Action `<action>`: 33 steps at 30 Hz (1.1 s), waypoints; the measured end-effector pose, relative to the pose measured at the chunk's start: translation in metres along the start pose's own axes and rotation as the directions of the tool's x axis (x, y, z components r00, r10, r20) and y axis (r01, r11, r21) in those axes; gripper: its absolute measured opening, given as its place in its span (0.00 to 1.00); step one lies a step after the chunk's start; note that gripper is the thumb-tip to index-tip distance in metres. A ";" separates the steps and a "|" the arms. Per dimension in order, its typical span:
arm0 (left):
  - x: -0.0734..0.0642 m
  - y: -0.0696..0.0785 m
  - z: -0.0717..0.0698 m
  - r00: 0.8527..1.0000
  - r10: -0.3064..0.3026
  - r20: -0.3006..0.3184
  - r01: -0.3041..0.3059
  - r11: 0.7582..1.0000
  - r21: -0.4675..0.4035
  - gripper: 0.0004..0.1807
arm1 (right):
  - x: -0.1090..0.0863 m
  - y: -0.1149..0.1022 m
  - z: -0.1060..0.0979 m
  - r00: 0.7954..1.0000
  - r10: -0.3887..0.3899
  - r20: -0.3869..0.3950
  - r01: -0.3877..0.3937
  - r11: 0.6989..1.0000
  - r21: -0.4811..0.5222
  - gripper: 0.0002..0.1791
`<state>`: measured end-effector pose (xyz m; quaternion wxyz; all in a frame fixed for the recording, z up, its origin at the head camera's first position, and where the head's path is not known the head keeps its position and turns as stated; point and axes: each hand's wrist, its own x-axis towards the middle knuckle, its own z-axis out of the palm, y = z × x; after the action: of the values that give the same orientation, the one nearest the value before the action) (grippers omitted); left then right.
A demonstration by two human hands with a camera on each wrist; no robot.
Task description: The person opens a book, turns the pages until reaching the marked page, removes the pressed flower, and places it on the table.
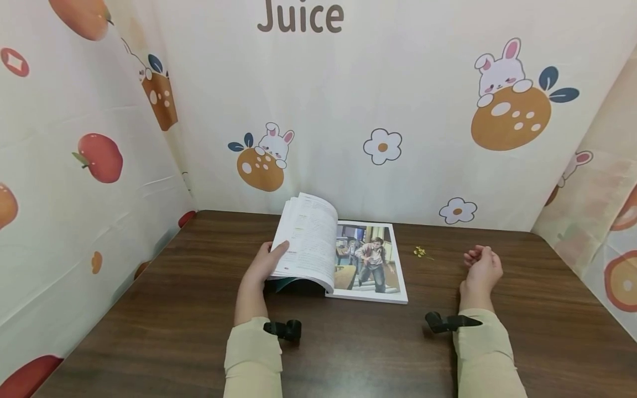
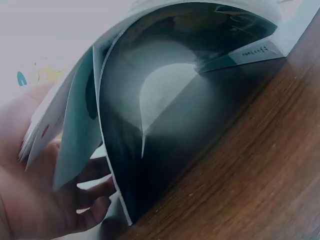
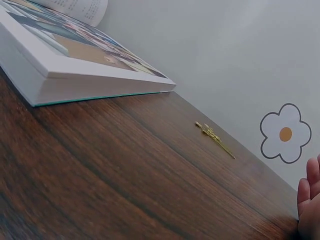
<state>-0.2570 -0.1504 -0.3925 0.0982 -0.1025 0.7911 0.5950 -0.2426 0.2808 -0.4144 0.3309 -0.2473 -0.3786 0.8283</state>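
An open book (image 1: pixel 368 260) lies on the table, its right page showing a colour picture of a running figure. My left hand (image 1: pixel 266 261) grips the raised left pages and cover, thumb over the text page and fingers behind. In the left wrist view the dark cover (image 2: pixel 117 125) bows upward in an arch over the wood. My right hand (image 1: pixel 481 273) rests on the table to the right, fingers loosely curled around nothing. Between the book and that hand lies a small yellow flower sprig (image 1: pixel 419 252), seen with its thin stem in the right wrist view.
The brown wooden table (image 1: pixel 368 348) ends at a pale printed curtain (image 1: pixel 338 99) at the back, with more curtain at both sides. Black straps with camera mounts (image 1: pixel 288 330) sit on both wrists over beige sleeves (image 1: pixel 254 359).
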 end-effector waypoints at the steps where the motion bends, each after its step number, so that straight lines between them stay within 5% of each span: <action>1: 0.000 0.001 0.001 1.000 0.008 0.013 -0.008 1.000 -0.009 0.40 | 0.000 0.000 0.000 1.000 -0.004 0.002 0.004 1.000 -0.007 0.13; 10: 0.000 0.007 0.010 0.997 0.032 0.072 -0.024 0.994 -0.109 0.37 | -0.002 -0.001 0.001 1.000 0.001 0.002 -0.001 1.000 -0.002 0.13; 14: -0.001 0.009 0.011 0.998 0.021 0.059 -0.015 0.993 -0.114 0.35 | -0.005 0.000 0.003 0.996 0.015 0.085 -0.012 0.999 -0.032 0.12; 16: -0.001 0.008 0.011 0.998 0.018 0.056 -0.013 0.995 -0.100 0.35 | -0.007 0.002 0.006 0.984 0.032 0.177 -0.010 0.992 -0.124 0.11; 19: -0.001 0.006 0.008 0.999 0.013 0.033 -0.011 0.998 -0.064 0.35 | -0.011 0.005 0.009 0.918 0.156 0.365 0.003 0.917 -0.399 0.12; 23: -0.001 0.002 0.004 1.000 -0.003 0.000 0.003 0.999 -0.034 0.34 | -0.011 0.010 0.011 0.752 0.383 0.536 0.146 0.697 -0.702 0.17; 25: -0.001 0.001 0.002 1.000 -0.004 -0.003 0.004 1.000 -0.026 0.34 | -0.009 0.012 0.010 0.699 0.455 0.552 0.166 0.648 -0.743 0.18; 27: -0.002 0.000 0.003 1.000 0.000 0.002 0.000 1.000 -0.022 0.33 | -0.007 0.014 0.008 0.657 0.494 0.569 0.162 0.645 -0.747 0.17; 33: -0.001 0.001 0.007 0.999 -0.006 0.040 0.009 0.995 -0.095 0.36 | -0.001 0.013 0.002 0.558 0.536 0.633 0.116 0.705 -0.700 0.15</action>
<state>-0.2562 -0.1435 -0.3928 0.1110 -0.0983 0.7593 0.6336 -0.2483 0.2730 -0.4237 -0.1019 0.0060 -0.7213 0.6850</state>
